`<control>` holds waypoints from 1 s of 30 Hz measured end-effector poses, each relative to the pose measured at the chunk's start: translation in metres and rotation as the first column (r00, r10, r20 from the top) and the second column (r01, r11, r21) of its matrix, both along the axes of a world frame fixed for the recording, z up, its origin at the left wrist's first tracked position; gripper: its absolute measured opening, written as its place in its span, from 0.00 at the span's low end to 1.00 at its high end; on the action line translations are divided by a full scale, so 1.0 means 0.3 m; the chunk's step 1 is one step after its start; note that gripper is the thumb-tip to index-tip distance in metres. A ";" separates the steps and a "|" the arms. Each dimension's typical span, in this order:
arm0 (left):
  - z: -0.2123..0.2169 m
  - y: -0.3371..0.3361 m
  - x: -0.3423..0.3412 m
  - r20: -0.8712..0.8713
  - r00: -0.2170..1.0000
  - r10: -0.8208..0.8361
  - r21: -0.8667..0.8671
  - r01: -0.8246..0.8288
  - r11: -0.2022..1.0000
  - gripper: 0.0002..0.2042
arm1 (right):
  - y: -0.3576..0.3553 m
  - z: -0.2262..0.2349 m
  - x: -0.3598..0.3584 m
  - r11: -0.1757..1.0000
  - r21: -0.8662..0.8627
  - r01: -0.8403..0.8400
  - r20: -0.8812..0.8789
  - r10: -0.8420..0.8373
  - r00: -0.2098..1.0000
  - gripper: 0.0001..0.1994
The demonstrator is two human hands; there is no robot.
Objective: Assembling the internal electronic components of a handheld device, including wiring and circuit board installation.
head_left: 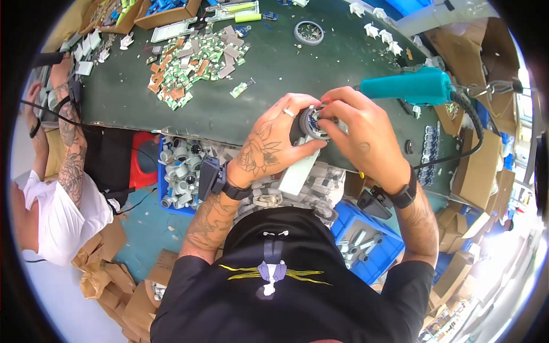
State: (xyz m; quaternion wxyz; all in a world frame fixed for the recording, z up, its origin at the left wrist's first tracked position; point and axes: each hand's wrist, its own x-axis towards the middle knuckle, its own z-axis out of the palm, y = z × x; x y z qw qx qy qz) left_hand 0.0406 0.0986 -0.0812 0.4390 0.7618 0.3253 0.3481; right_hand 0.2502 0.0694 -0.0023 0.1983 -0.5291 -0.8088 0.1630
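A handheld device with a round grey head [296, 132] and a pale flat handle [299, 176] is held at the bench's near edge. My left hand [267, 142] is closed round the head, its thumb by the top of the handle. The head's open face shows parts inside. My right hand [366, 132] reaches into that face with thumb and fingers pinched together. A bit of red shows at its fingertips; what they grip is too small to make out. Just beyond the right hand hangs a teal electric screwdriver [406, 87].
Small green circuit boards [197, 63] lie heaped on the green bench [269, 68], near a round grey dish [309, 32]. Blue bins [366, 234] with grey parts flank my lap. A coiled black cable [474, 134] hangs right. A co-worker's tattooed arm [71, 148] is at left.
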 end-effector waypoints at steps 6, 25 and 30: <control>-0.021 -0.002 0.002 0.045 0.999 -0.007 0.024 0.006 1.000 0.32 | -0.027 -0.001 -0.027 0.984 -0.073 0.162 -0.093 -0.168 0.981 0.07; -0.028 -0.003 0.015 0.066 0.998 0.006 0.087 -0.012 0.996 0.30 | -0.038 -0.048 -0.025 0.977 0.030 0.211 -0.153 -0.204 0.967 0.06; -0.024 0.001 0.012 0.061 0.998 0.019 0.078 -0.024 0.997 0.30 | -0.039 -0.060 -0.024 0.967 -0.079 0.241 -0.256 -0.253 0.933 0.06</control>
